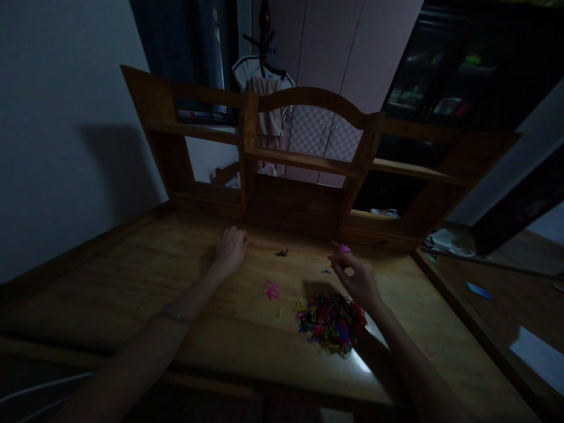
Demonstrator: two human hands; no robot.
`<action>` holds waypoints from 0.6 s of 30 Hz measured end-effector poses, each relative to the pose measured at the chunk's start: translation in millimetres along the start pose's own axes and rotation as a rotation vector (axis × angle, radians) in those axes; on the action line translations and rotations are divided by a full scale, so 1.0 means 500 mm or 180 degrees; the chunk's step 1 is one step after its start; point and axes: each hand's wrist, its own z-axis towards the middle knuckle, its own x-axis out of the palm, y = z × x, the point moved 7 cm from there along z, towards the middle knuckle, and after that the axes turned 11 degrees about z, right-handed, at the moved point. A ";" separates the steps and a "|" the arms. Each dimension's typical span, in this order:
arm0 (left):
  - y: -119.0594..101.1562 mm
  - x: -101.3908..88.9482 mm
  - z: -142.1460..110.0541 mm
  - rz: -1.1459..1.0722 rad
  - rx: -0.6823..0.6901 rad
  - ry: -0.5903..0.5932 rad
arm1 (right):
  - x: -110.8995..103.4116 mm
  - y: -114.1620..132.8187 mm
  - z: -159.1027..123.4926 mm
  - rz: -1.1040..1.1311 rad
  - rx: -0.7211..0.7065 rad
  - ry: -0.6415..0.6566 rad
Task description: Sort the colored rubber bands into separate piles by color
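Most loops are lying in the pile point(331, 323), at four o'clock from the pink cluster point(271, 288); dark pieces point(282, 253) are sitting apart at twelve. The cabinet point(445, 35) is holding assorted items. The left hand point(231, 249) is curling, the right hand point(358, 283) pinching; whether either is gripping anything, I cannot tell.

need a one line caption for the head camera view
Two hands over a wooden desk, near a heap of multicoloured loops and a smaller pink cluster.
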 end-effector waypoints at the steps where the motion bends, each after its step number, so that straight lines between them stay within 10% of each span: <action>1: -0.001 0.010 -0.004 0.0104 0.0041 0.0078 | 0.000 0.010 -0.001 0.0011 -0.0045 0.0033; 10: -0.143 -0.037 -0.037 -0.0873 0.0882 -0.0438 | 0.107 0.103 -0.051 0.0299 -0.0357 0.1434; 18: -0.241 -0.062 -0.092 -0.1570 0.1865 -0.0110 | 0.166 0.102 -0.070 -0.0338 -0.0127 0.2093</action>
